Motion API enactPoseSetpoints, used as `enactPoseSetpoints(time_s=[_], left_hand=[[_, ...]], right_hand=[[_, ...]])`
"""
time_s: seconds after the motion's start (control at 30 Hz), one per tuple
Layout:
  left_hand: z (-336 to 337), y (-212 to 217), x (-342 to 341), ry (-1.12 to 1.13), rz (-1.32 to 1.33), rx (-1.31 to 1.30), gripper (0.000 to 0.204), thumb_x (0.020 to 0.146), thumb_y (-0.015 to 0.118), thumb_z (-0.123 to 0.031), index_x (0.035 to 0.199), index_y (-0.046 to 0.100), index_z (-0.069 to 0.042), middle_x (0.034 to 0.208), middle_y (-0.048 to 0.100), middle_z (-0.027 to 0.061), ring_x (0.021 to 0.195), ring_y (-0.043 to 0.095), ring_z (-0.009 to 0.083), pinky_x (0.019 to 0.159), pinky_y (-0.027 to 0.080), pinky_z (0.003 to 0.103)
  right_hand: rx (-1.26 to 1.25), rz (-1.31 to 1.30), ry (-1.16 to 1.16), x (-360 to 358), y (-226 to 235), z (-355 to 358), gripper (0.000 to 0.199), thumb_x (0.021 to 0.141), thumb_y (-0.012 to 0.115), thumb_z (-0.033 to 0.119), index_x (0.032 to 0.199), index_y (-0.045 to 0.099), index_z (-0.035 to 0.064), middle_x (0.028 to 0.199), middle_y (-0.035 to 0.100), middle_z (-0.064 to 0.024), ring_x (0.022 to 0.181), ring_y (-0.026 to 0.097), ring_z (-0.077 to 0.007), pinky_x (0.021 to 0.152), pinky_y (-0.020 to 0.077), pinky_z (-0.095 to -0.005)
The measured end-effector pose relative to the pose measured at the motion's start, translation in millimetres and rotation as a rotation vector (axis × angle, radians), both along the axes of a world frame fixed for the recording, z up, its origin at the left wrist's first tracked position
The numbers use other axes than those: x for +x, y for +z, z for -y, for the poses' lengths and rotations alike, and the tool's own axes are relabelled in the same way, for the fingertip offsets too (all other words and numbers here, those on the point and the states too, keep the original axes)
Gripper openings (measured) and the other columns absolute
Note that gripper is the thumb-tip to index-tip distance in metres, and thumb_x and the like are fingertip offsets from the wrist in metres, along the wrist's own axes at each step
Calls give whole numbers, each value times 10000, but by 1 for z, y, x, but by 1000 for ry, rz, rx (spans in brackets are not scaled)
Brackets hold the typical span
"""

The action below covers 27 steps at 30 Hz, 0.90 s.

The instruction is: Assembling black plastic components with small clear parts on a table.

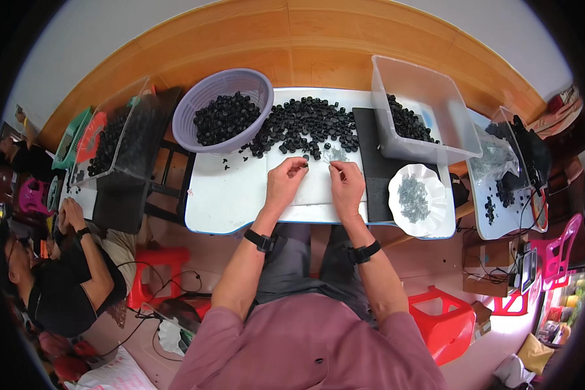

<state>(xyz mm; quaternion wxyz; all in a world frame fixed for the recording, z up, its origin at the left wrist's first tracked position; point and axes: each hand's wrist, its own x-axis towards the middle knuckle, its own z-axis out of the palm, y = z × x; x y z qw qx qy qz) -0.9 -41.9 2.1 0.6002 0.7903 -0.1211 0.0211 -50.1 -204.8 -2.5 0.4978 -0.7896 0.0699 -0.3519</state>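
Over the front middle of the white table [227, 195], my left hand [285, 185] is closed in a pinch on a small black cap-like part [305, 165]. To its right, my right hand [346, 190] is pinched too; what its fingertips hold is too small to make out. Just beyond my hands lies a wide heap of small black parts [309, 123], rounded and cap-like. A few small clear pieces [336, 155] rest on the table at the heap's near edge, close to my right fingertips.
A purple basket [182, 123] of black parts stands back left. Right are a black mat [374, 175], a clear bin [429, 153] with black parts and a fluted white plate [435, 218] of clear pieces. A co-worker [78, 279] sits left; a red stool [442, 325] stands right.
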Motion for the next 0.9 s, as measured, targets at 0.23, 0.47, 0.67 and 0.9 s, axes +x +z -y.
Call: enactPoseSetpoints(time_s=[0.23,0.47,0.67,0.9], left_hand=[[-4,6,-3,-81,-33,-44,257,941,720,-54,1194,760,-31,1061,781,80,921,712,114,853,566,263],[-6,3,-2,-108,-77,-156,244,950,712,-44,1187,749,-4,1084,777,71,968,715,122,878,561,261],[-5,1,-1,-123,-53,-183,242,927,736,-55,1166,754,-16,1030,790,103,930,745,148,847,585,280],[-6,5,-2,-113,-30,-113,230,907,759,-60,1133,762,-18,979,786,87,861,729,133,807,579,269]], right_hand=[[-584,-166,-18,26,14,11,49,838,750,100,884,748,84,880,681,-89,793,662,-318,745,478,-427],[-767,-271,53,38,16,18,24,831,732,102,840,741,81,856,664,-94,799,657,-296,748,469,-426],[-834,-291,75,39,21,20,28,831,717,101,832,726,75,855,647,-100,782,647,-308,730,464,-429],[-301,-211,133,23,29,11,74,944,635,42,937,694,-2,931,715,-158,790,695,-301,698,520,-406]])
